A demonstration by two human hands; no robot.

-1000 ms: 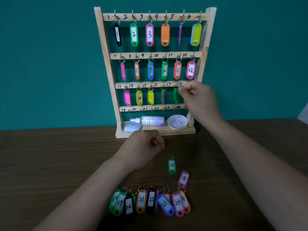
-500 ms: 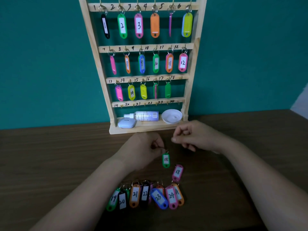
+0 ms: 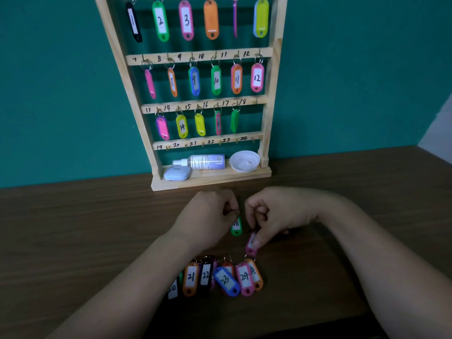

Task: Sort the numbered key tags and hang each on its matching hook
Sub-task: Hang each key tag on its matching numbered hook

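Note:
A wooden key rack [image 3: 269, 99] stands against the teal wall with numbered hooks. Tags hang on its upper three rows; hook 18 [image 3: 255, 101] and the bottom row from 19 to 24 are bare. My left hand [image 3: 210, 216] pinches the ring of a green tag marked 18 [image 3: 236, 226], which dangles just over the table. My right hand [image 3: 271, 214] grips a pink tag [image 3: 251, 243] between thumb and fingers. A row of loose tags [image 3: 220, 277] marked 20 to 24 lies in front of my wrists; my left forearm hides its left end.
On the rack's base shelf lie a white spray bottle [image 3: 203, 162], a small pale case [image 3: 177, 172] and a white lid [image 3: 244, 161]. The dark wooden table [image 3: 73, 241] stretches to both sides of my arms.
My right hand came down from hook 18 to the table and took the pink tag. My left hand picked up the green 18 tag by its ring. The view tilted down.

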